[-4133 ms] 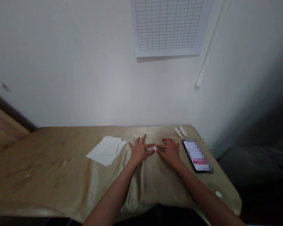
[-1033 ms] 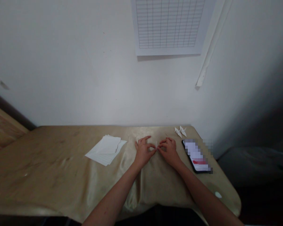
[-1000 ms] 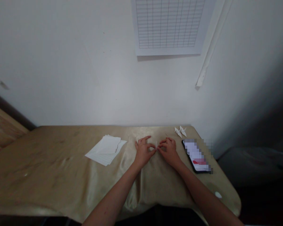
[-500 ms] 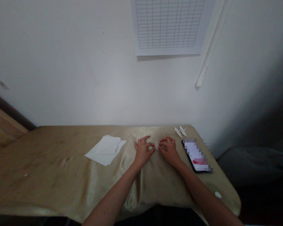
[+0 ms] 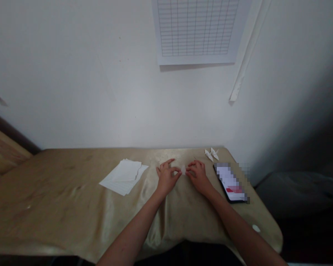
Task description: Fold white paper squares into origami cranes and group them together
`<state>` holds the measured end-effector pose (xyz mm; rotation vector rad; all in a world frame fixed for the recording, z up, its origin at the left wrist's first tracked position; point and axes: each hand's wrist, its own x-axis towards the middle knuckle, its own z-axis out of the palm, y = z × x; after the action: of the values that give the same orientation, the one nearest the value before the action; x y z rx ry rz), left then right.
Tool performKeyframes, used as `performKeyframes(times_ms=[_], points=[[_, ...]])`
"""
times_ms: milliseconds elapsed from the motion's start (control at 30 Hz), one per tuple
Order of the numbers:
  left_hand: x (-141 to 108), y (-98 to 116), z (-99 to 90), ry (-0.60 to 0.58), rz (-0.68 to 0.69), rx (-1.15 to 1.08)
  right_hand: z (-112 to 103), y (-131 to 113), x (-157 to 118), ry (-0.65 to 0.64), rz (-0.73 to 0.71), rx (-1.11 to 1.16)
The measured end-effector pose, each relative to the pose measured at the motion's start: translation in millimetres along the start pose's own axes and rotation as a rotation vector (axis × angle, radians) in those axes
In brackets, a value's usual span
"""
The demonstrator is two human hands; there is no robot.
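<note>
Between my fingertips is a small folded piece of white paper (image 5: pixel 183 171), just above or on the gold tablecloth; its exact folds are too small to make out. My left hand (image 5: pixel 167 176) pinches its left side with thumb and index finger, the other fingers spread away. On the right side, my right hand (image 5: pixel 197 176) closes thumb and fingers on the same paper. Two white folded paper cranes (image 5: pixel 211 154) sit beyond my right hand, near the far right corner. A stack of white paper sheets (image 5: pixel 123 177) lies to the left of my left hand.
A phone (image 5: pixel 230 184) with a lit, blurred screen lies right of my right hand. Near the table's right front edge is a small white object (image 5: pixel 256 228). The gold-covered table (image 5: pixel 72 199) meets a white wall, where a printed grid sheet (image 5: pixel 195 33) hangs.
Both hands keep their pinch on the small paper, with only slight finger movement. The whole view has shifted a little; the other things stay in place.
</note>
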<state>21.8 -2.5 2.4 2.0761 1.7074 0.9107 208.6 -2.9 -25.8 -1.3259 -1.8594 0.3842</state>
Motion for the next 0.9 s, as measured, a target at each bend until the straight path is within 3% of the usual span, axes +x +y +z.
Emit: performKeyframes(times_ms=[567, 900], points=[[0.6, 3.1, -4.8, -0.012, -0.024, -0.008, 1.5, -6.0, -1.0, -0.022, -0.022, -0.091], [1.2, 5.2, -7.1, 0.024, -0.084, -0.011, -3.2, -2.9, 0.7, -0.016, -0.007, -0.029]])
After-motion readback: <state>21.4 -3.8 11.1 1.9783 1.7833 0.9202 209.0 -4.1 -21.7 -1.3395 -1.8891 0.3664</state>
